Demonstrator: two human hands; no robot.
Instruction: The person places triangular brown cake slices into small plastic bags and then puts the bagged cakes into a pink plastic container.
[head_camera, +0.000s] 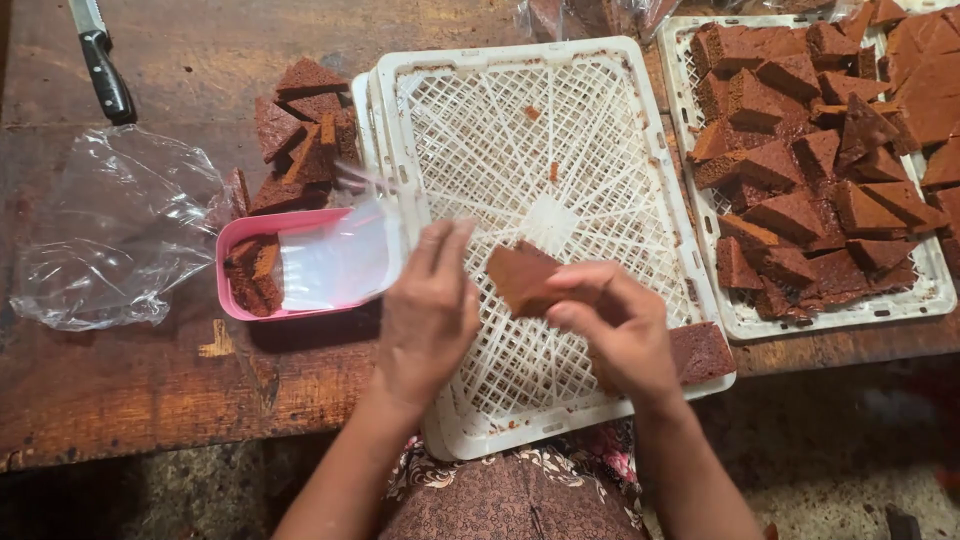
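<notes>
A: While your right hand (620, 335) pinches the brown cake slice (522, 278) over the white tray (640, 120), where's it pointing?

B: Long axis runs up-left. Your left hand (428, 315), fingers loose, touches the clear bag (340, 260).

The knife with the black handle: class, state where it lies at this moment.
In the head view the knife lies at the top left corner on the wooden table, above the crumpled clear plastic bag and left of the loose pile of brown cake pieces.
</notes>
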